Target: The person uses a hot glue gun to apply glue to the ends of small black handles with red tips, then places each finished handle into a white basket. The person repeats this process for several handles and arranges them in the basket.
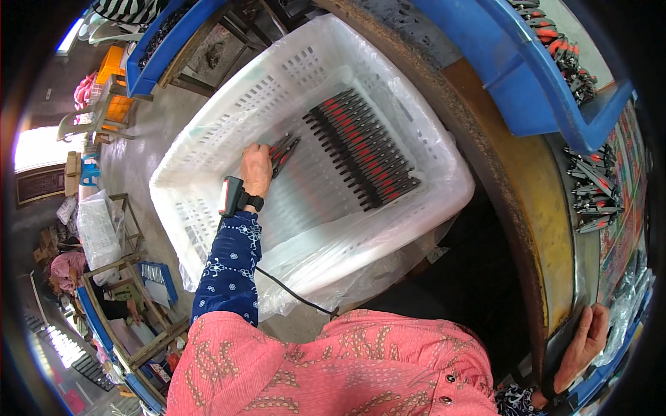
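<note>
Inside a large white plastic basket (208, 132) lined with clear film, my left hand (257, 170) is closed on a pair or two of red-and-black pliers (283, 154) near the left wall; its fingertips are partly hidden. To the right of it, a neat row of similar pliers (361, 149) lies side by side on the basket floor. My right hand (586, 343) rests at the workbench edge at the lower right, fingers stretched out, holding nothing.
A blue tray (485, 55) stands on the workbench (524, 166) at the upper right. Loose pliers (593, 187) lie in a pile there, with more (565, 59) beyond the tray. A cable (295, 295) runs from my left wrist. Another person (69, 270) is at the far left.
</note>
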Demonstrator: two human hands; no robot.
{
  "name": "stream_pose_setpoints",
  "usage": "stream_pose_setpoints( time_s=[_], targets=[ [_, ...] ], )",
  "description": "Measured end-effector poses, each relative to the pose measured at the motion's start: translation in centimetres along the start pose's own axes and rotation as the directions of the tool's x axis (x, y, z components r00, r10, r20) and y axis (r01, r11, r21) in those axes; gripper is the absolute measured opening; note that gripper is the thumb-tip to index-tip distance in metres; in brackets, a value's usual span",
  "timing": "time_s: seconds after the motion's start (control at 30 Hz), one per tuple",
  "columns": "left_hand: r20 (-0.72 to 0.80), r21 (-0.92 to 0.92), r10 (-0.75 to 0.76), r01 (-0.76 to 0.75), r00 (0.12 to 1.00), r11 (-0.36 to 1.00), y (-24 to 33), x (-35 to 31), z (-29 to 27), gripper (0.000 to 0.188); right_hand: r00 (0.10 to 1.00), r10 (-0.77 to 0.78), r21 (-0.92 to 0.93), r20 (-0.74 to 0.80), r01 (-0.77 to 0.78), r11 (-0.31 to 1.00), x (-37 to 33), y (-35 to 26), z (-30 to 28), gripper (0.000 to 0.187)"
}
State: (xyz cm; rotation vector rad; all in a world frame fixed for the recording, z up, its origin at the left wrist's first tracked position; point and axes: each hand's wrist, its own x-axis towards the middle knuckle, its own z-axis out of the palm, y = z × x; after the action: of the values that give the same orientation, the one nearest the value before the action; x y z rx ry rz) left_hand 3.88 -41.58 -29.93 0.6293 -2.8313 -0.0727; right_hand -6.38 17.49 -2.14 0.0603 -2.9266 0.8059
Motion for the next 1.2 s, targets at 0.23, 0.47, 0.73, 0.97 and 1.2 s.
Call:
stream_pose_setpoints(
  time_s=[0.23,0.47,0.73,0.97,1.2],
  targets=[
    [0.091,0.079,-0.033,0.026,0.995,0.997,0.3,0.3,-0.3,0.009,0.999,0.030,0.009,0.021,-0.030,1.000,-0.1,-0.4,-0.2,0.011],
    [0.035,0.078,0.053,-0.055,0.998,0.995,-0.4,0.4,-0.2,0.007,1.000,-0.005,-0.028,0.025,0.005,1.000,0.0,-0.6,-0.2,0.012],
    [0.020,-0.029,0.067,-0.066,0.998,0.997,1.5,1.7,-2.3,0.014,0.999,0.009,-0.049,0.032,-0.007,0.999,-0.1,-0.9,-0.3,0.012],
    [-0.021,-0.027,0.027,-0.028,0.999,0.999,6.2,6.9,-0.4,0.016,0.999,0.017,-0.006,0.047,-0.017,1.000,0.1,-0.6,-0.3,0.012],
    [-0.029,-0.019,0.084,-0.085,0.996,0.996,9.4,11.1,3.2,0.010,0.999,0.033,-0.039,0.024,-0.033,0.999,0.1,-0.8,-0.2,0.014]
  ],
)
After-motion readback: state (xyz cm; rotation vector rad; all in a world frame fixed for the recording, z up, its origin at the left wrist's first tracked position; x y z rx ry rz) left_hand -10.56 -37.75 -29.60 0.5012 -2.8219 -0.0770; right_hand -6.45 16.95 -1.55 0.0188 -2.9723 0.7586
